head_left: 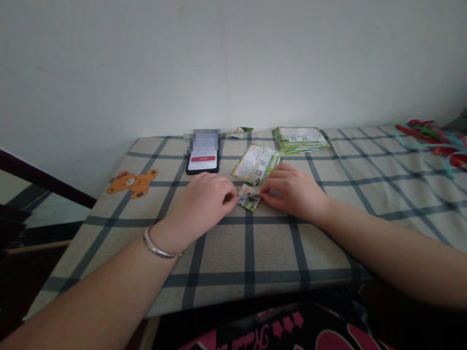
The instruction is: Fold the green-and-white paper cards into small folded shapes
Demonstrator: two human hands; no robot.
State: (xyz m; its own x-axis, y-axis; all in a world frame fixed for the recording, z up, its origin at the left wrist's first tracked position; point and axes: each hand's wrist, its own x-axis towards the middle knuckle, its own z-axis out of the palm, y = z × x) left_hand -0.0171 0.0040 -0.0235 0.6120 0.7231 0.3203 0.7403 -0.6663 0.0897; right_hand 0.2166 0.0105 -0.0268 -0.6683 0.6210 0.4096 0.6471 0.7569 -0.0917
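Note:
Between my hands, low over the checked tablecloth, is a small folded paper card (249, 201) with green and white print. My left hand (211, 197) pinches its left edge between thumb and fingertips. From the other side, the thumb and forefinger of my right hand (292, 187) close on its right edge. Just beyond lies a flat printed card (255, 163) with text and square codes, its near right corner partly covered by my right hand. A silver bracelet (158, 245) circles my left wrist.
A phone (203, 163) with a lit screen lies behind my left hand. Toward the wall are a folded paper piece (241, 131) and a stack of printed cards (302, 138). Red and teal ribbons (434, 141) lie far right. An orange bear picture (133, 184) is at left.

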